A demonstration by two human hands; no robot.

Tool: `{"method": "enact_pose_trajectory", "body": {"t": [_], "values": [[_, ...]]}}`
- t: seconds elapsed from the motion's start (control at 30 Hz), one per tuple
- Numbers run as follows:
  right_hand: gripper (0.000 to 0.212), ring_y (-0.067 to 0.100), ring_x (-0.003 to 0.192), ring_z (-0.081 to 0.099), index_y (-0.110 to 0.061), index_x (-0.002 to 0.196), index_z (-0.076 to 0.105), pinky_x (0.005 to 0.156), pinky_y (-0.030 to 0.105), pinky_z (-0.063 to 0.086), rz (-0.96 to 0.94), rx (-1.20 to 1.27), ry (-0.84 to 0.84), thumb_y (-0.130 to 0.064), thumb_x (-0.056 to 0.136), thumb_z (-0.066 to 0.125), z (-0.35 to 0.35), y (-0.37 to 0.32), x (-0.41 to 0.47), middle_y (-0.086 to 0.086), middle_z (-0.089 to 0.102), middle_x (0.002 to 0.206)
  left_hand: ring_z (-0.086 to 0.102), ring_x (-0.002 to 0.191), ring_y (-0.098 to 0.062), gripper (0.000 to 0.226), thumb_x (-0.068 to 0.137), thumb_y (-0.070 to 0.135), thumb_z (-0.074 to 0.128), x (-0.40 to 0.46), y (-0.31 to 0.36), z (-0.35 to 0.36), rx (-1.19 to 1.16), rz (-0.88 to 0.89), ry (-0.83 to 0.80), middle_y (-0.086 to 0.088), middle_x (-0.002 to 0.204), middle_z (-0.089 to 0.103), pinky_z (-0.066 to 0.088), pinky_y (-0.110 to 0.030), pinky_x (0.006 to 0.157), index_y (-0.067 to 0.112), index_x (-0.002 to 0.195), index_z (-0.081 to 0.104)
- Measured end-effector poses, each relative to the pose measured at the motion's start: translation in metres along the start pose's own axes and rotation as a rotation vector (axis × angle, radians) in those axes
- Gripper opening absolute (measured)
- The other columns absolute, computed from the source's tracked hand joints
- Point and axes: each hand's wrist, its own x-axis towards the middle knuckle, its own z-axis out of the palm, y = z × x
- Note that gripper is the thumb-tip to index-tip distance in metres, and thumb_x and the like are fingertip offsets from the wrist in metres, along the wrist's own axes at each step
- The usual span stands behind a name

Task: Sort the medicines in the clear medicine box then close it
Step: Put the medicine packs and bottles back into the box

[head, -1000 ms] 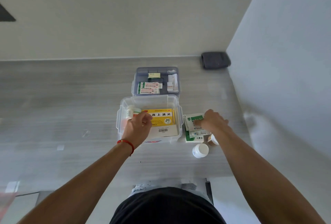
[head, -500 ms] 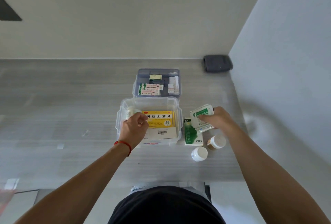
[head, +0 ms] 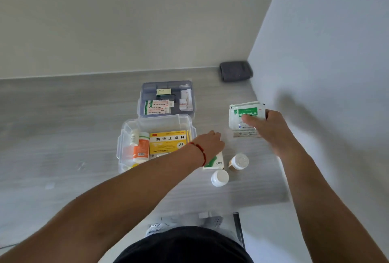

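Note:
The clear medicine box (head: 126, 128) stands open on the table, holding a yellow carton (head: 168, 141), an orange-labelled bottle (head: 140, 147) and a small white bottle (head: 133, 136). My right hand (head: 267, 126) holds several green-and-white sachets (head: 246, 115) lifted above the table to the right of the box. My left hand (head: 210, 145) reaches across the box's right edge and rests over a green-and-white carton (head: 216, 162); whether it grips the carton is hidden. Two white-capped bottles (head: 220, 177) (head: 239, 161) stand near that carton.
A grey-tinted tray (head: 141, 105) with plasters and small packets lies just behind the box. A dark folded cloth (head: 235, 71) sits in the far corner. A wall runs close along the right. The table's front edge is near my body.
My left hand left the bottle in the box and moved right onto the green carton. My right hand lifted the sachets up and to the right, away from the table.

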Motion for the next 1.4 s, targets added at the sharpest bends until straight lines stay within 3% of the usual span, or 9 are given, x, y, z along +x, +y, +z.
{"method": "enact_pose_trajectory", "body": {"t": [0.27,0.53,0.67,0.77,0.9,1.07,1.23,1.3,1.4], "values": [[0.023,0.031,0.094,0.074,-0.012,0.104,0.076,0.074,0.036,0.057,0.264,0.059,0.136,-0.019,0.084,0.083,-0.007,0.081,0.019,0.01,0.078,0.1,0.041,0.127,-0.044,0.049,0.095,0.012,0.054,0.036,0.013,0.015,0.046,-0.156,-0.22,-0.022,0.147,0.029,0.045,-0.054,0.1,0.023,0.142,0.045],[0.013,0.022,0.085,0.071,-0.017,0.09,0.075,0.066,0.025,0.053,0.297,0.041,0.0,-0.016,0.083,0.085,0.014,0.111,0.043,0.008,0.077,0.097,0.04,0.127,-0.039,0.076,0.08,0.017,0.078,0.042,0.01,0.016,-0.027,-0.272,-0.231,-0.021,0.139,0.038,0.05,-0.052,0.096,0.023,0.142,0.035],[0.026,0.029,0.097,0.072,-0.005,0.107,0.075,0.082,0.036,0.057,0.225,-0.228,-0.004,-0.026,0.091,0.074,0.015,0.114,0.047,0.014,0.077,0.104,0.04,0.127,-0.037,0.079,0.077,0.023,0.081,0.043,0.009,0.016,-0.009,-0.279,-0.223,-0.02,0.134,0.043,0.045,-0.053,0.1,0.023,0.141,0.035],[0.034,0.034,0.1,0.068,0.002,0.113,0.064,0.075,0.034,0.052,0.162,-0.449,0.015,-0.025,0.092,0.065,0.015,0.104,0.046,0.019,0.07,0.111,0.046,0.122,-0.037,0.085,0.069,0.025,0.087,0.043,0.007,0.009,-0.035,-0.284,-0.24,-0.02,0.135,0.039,0.047,-0.053,0.099,0.021,0.138,0.039],[0.048,0.036,0.12,0.059,-0.009,0.137,0.054,0.094,0.038,0.054,0.12,-0.536,0.035,-0.024,0.092,0.06,0.013,0.088,0.037,0.019,0.053,0.136,0.059,0.105,-0.037,0.066,0.074,0.01,0.082,0.043,0.004,-0.008,-0.134,-0.277,-0.209,-0.018,0.131,0.038,0.054,-0.048,0.089,0.014,0.129,0.046],[0.036,0.026,0.119,0.063,-0.014,0.129,0.063,0.082,0.027,0.051,-0.029,-0.471,0.06,-0.018,0.094,0.057,0.015,0.063,0.017,0.008,0.066,0.131,0.061,0.102,-0.033,0.035,0.091,0.001,0.053,0.041,-0.004,-0.041,-0.183,-0.202,-0.152,-0.017,0.122,0.058,0.051,-0.04,0.084,0.011,0.125,0.052],[0.024,0.002,0.091,0.07,-0.023,0.118,0.07,0.07,0.007,0.047,-0.231,-0.326,0.076,-0.028,0.097,0.058,0.035,0.019,-0.006,-0.005,0.074,0.107,0.063,0.088,-0.023,0.028,0.097,0.011,0.05,0.007,-0.049,-0.087,-0.607,-0.23,0.06,-0.008,0.108,0.062,0.055,-0.029,0.064,0.018,0.124,0.046],[0.026,0.004,0.087,0.072,-0.025,0.119,0.07,0.076,0.019,0.057,-0.279,-0.234,0.05,-0.029,0.097,0.058,0.048,-0.002,-0.011,-0.006,0.076,0.105,0.059,0.074,-0.014,0.027,0.098,0.012,0.051,-0.019,-0.073,-0.091,-0.864,-0.268,0.148,-0.002,0.096,0.06,0.047,-0.018,0.045,0.019,0.123,0.046],[0.031,0.009,0.079,0.076,-0.019,0.126,0.069,0.066,0.03,0.063,-0.343,-0.16,-0.018,-0.014,0.096,0.064,0.077,-0.026,-0.013,0.002,0.076,0.108,0.061,0.079,-0.013,0.033,0.095,0.013,0.059,-0.057,-0.099,-0.072,-1.164,-0.387,0.266,-0.001,0.101,0.062,0.05,-0.019,0.051,0.023,0.125,0.047]]}}
